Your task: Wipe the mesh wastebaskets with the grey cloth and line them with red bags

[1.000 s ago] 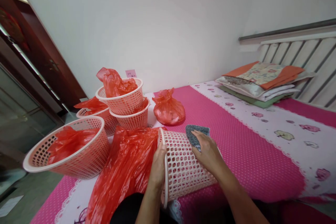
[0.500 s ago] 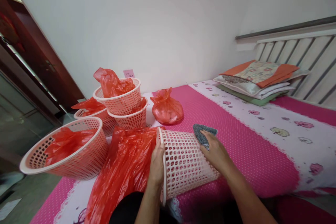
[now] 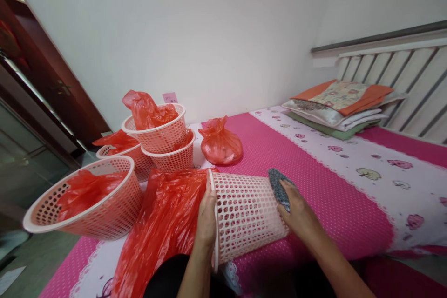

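Pale basket (image 3: 246,216): It lay on its side at the near edge of the bed (image 3: 331,191), between the left fingers and the right fingers. Its wide end was by the left fingers.
Left hand (image 3: 206,219): The fingers held the rim. Some of them were hidden.
Right hand (image 3: 296,202): The fingers were bent and held a cloth.
Grey cloth (image 3: 278,185): It was under the right fingers, at the small end.
Loose red bag (image 3: 164,209): It lay spread out, just left of the left fingers.
Tied red bag (image 3: 221,144): It sat up past the left fingers, bunched at the top.
More baskets: Well left of the left fingers was a big basket (image 3: 108,214). Behind it were a back basket (image 3: 141,163), a low basket (image 3: 176,158) and a top basket (image 3: 164,135). All had red plastic in them.
Pink note (image 3: 170,98): It was on the white wall (image 3: 216,32), far past the left fingers. The marks were too small to read.
Sheet: Under the fingers it was pink with dots. A white strip with little trees was right of the right fingers.
Bedding pile (image 3: 338,107): It was beyond the right fingers, near white slats (image 3: 394,79).
Brown door (image 3: 45,60): It was far left of all the fingers.
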{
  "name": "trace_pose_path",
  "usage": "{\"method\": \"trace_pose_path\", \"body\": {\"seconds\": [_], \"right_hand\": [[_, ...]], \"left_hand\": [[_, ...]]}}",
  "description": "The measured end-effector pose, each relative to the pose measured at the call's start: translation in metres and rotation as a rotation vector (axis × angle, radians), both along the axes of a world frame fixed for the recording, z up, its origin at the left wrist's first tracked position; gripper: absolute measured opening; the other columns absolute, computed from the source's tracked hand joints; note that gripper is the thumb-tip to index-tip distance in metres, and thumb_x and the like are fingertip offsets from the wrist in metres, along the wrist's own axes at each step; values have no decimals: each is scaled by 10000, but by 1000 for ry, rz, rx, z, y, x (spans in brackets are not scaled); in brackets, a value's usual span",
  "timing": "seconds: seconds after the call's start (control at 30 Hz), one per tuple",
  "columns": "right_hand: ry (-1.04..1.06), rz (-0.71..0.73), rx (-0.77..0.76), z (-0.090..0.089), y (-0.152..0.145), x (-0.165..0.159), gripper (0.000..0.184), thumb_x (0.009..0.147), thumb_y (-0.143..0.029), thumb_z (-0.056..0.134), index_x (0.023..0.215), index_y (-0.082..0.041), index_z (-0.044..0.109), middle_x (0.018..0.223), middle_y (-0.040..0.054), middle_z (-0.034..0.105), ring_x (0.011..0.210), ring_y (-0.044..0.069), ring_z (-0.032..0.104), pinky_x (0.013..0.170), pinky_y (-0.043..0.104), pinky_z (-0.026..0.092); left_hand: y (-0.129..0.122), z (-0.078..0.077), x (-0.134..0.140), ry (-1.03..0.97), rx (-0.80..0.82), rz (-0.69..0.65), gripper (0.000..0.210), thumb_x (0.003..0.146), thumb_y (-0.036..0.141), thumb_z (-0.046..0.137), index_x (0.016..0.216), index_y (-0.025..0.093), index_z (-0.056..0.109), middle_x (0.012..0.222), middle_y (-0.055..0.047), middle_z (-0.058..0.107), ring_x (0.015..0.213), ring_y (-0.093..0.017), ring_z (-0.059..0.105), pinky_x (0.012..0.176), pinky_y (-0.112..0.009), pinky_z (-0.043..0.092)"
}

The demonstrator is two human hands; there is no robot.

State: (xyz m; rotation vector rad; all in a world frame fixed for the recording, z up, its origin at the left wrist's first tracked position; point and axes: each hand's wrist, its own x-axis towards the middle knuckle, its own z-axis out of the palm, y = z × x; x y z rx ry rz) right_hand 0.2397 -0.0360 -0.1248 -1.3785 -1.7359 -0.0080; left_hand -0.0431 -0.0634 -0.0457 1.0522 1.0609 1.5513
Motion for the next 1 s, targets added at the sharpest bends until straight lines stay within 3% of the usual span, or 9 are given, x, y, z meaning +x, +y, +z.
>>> {"method": "trace_pose_path", "body": {"seconds": [0.47, 0.8, 1.0], "right_hand": [[-223, -44, 86, -1, -49, -7, 751, 949, -182, 524, 1647, -231, 252, 1503, 194, 517, 1349, 389, 552, 1082, 599, 519], [-249, -10, 125, 15, -56, -22, 682, 913, -167, 553, 1572, -196, 381, 1431, 187, 579, 1297, 380, 573, 1068, 583, 527], [-187, 39, 123, 23, -59, -37, 689, 916, -161, 557, 1583, -216, 393, 1442, 182, 596, 1331, 385, 572, 1084, 602, 520]], "left_hand": [[-2, 7, -1, 58, 1, 13, 659, 926, 564, 638, 1476, 201, 635, 1485, -150, 670, 1509, -371, 479, 1274, -553, 315], [-2, 6, -1, 25, -26, 12, 700, 916, 591, 647, 1491, 193, 622, 1498, -152, 659, 1523, -376, 459, 1291, -558, 276], [0, 3, -2, 1, -44, -8, 641, 927, 596, 639, 1428, 198, 669, 1429, -152, 710, 1484, -387, 508, 1261, -577, 331]]}}
